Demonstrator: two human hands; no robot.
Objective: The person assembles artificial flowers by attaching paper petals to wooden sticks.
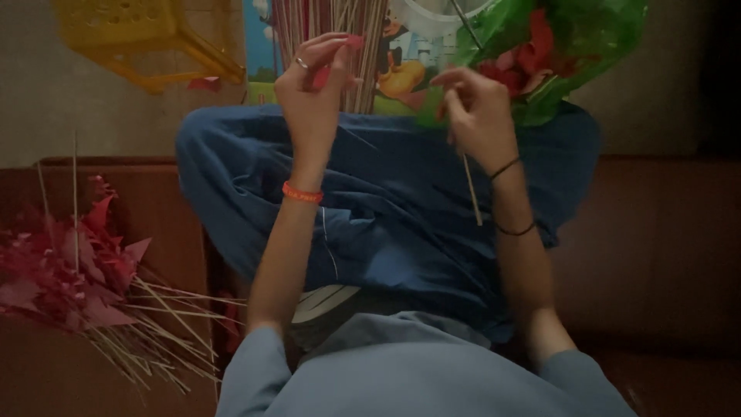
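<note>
My left hand (312,89) is raised over my lap and pinches a small red paper piece (353,41) between thumb and fingers; a ring is on one finger and an orange band on the wrist. My right hand (477,108) holds a thin wooden stick (472,189) that hangs down past my wrist. Both hands hover above my crossed legs in blue trousers (394,216).
A bundle of thin sticks (332,31) stands upright ahead of my knees, by a green plastic bag (575,38) of red paper pieces. At left lies a pile of finished red paper flags on sticks (77,270). A yellow plastic stool (139,35) is upper left.
</note>
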